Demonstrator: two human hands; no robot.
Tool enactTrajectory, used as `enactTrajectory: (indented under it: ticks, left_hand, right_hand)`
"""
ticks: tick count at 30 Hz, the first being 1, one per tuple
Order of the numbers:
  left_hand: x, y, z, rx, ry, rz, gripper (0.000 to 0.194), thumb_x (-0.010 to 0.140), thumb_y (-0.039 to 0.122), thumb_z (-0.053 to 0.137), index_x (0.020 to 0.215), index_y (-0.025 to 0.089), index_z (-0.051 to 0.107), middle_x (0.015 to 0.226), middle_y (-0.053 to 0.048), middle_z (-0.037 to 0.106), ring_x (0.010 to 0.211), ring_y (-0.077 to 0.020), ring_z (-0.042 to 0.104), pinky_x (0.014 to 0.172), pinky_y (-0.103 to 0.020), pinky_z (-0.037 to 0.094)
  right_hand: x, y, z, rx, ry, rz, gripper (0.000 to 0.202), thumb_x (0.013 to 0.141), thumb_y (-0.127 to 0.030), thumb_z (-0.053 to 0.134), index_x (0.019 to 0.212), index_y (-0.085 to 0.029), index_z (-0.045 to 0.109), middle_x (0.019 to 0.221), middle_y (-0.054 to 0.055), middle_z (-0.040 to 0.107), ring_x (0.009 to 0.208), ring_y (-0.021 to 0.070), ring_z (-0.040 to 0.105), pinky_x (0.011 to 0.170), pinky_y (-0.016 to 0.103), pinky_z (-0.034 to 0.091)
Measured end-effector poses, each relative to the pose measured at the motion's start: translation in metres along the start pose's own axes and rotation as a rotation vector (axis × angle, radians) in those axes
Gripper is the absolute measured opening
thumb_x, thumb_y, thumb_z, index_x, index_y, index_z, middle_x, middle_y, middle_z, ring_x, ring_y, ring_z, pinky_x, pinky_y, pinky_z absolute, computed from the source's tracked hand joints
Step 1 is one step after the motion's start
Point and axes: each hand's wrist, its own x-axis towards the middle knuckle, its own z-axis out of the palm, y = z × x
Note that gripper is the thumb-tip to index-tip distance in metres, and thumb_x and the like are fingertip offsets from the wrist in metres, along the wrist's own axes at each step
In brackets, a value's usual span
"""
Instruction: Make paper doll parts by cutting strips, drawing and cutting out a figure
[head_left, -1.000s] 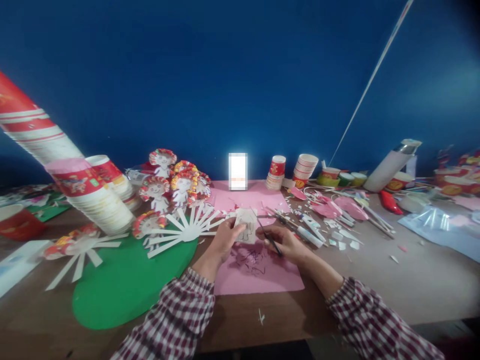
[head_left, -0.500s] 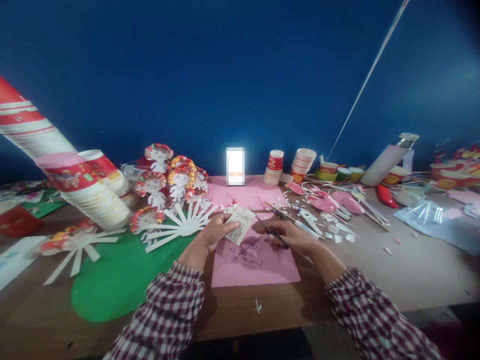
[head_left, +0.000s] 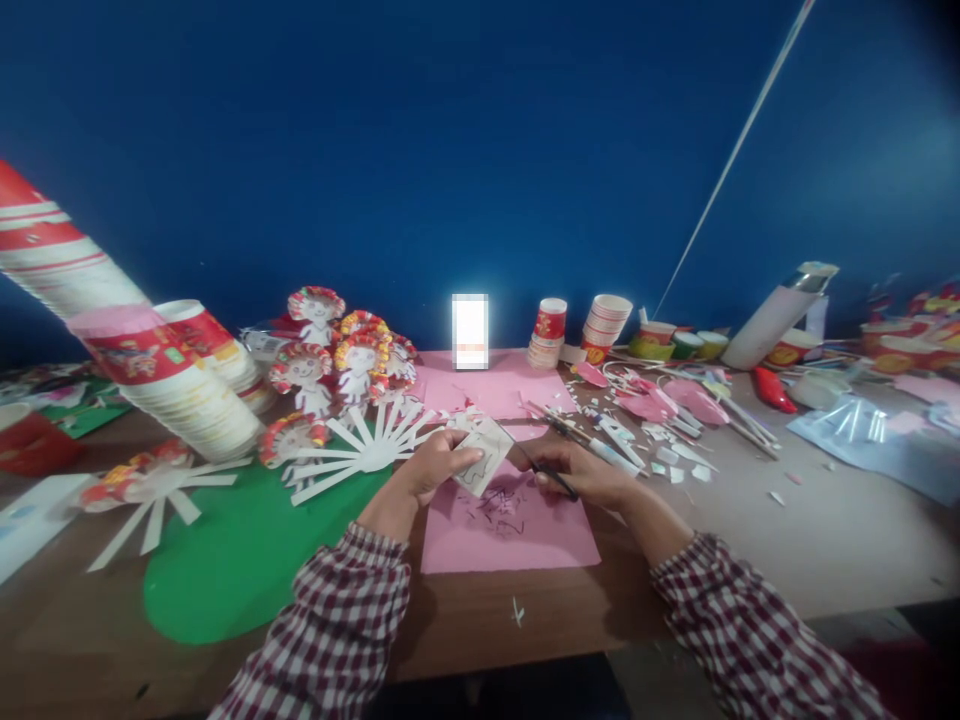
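Note:
A small white piece of paper [head_left: 486, 456] with dark curved lines drawn on it is pinched in my left hand [head_left: 429, 468], thumb on top. My right hand [head_left: 576, 474] is closed round a pair of dark scissors [head_left: 553, 478]. The blades point toward the paper's right edge; whether they touch it I cannot tell. Below both hands lies a pink sheet [head_left: 517, 545] with dark marks and small scraps on it. Left of my left hand, a white paper fan shape of cut strips [head_left: 375, 450] rests near a green sheet [head_left: 225, 575].
Several paper figures with red and yellow rims [head_left: 360, 362] stand behind the fan shape. Tall stacks of paper cups [head_left: 180, 385] lean at the left; shorter cup stacks [head_left: 604, 325] stand at the back. Paper scraps [head_left: 675, 458], brushes and a white bottle [head_left: 772, 320] lie rightward.
The paper in my left hand has turned and tilted slightly to the right. My right hand with the scissors has stayed nearly in place.

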Motion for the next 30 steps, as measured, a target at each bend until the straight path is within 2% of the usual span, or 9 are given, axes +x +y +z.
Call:
enactTrajectory:
  ticks: [8, 19, 30]
  left_hand:
    - [-0.0024, 0.0022, 0.0009, 0.021, -0.007, -0.014, 0.025, 0.058, 0.024, 0.079, 0.079, 0.013, 0.072, 0.071, -0.006, 0.072, 0.062, -0.0178, 0.065, 0.061, -0.027, 0.049]
    - [-0.0027, 0.0031, 0.0007, 0.027, -0.013, -0.032, 0.03, 0.059, 0.024, 0.079, 0.086, 0.013, 0.071, 0.072, -0.004, 0.072, 0.066, -0.0173, 0.066, 0.064, -0.027, 0.05]
    - [0.0001, 0.0, -0.0008, 0.025, -0.015, -0.039, 0.032, 0.059, 0.026, 0.08, 0.085, 0.012, 0.07, 0.074, -0.004, 0.072, 0.064, -0.0157, 0.065, 0.062, -0.026, 0.05]
  right_hand:
    - [-0.0009, 0.0009, -0.0002, 0.013, -0.015, 0.047, 0.043, 0.078, -0.052, 0.068, 0.101, -0.015, 0.066, 0.061, -0.004, 0.049, 0.053, 0.0095, 0.05, 0.051, 0.023, 0.048]
    - [-0.0014, 0.0027, -0.0027, -0.001, -0.017, 0.07, 0.047, 0.079, -0.051, 0.069, 0.105, -0.013, 0.065, 0.064, -0.001, 0.056, 0.056, 0.0117, 0.056, 0.053, 0.024, 0.051]
    - [-0.0019, 0.0005, -0.0018, -0.009, 0.003, 0.096, 0.049, 0.077, -0.052, 0.07, 0.103, -0.01, 0.068, 0.057, -0.002, 0.057, 0.051, 0.0109, 0.054, 0.049, 0.022, 0.046]
